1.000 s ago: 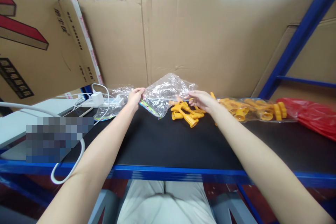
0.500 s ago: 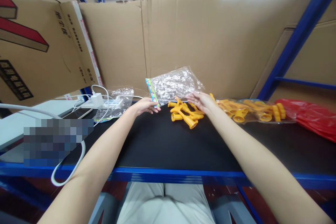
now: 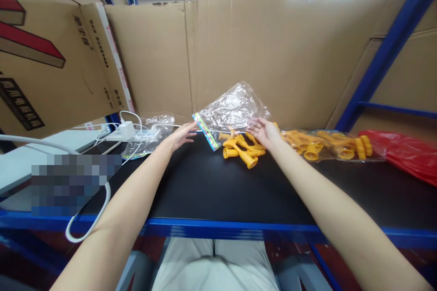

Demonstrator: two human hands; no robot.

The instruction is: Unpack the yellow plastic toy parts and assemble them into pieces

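Note:
My left hand (image 3: 182, 135) lies low over the black shelf top (image 3: 205, 182), fingers stretched out toward the coloured strip at the mouth of a clear plastic bag (image 3: 234, 108); the fingertips are just short of the strip. The crumpled bag stands tilted up in front of the cardboard wall. My right hand (image 3: 263, 131) has its fingers on the bag's lower right edge and seems to hold it up. Directly under the bag and beside my right hand lies a small heap of yellow plastic pieces (image 3: 241, 149).
A flat bag of more yellow pieces (image 3: 327, 143) lies to the right, then a red plastic bag (image 3: 403, 154). At the left are another clear bag (image 3: 150, 136), a white charger with cables (image 3: 127, 128) and large cartons (image 3: 51, 54). A cardboard sheet (image 3: 273, 45) closes the back.
My left hand let go of the bag's coloured strip and opened. The bag swung, its strip end dropping toward the yellow pieces. My right hand stayed at the bag's right edge.

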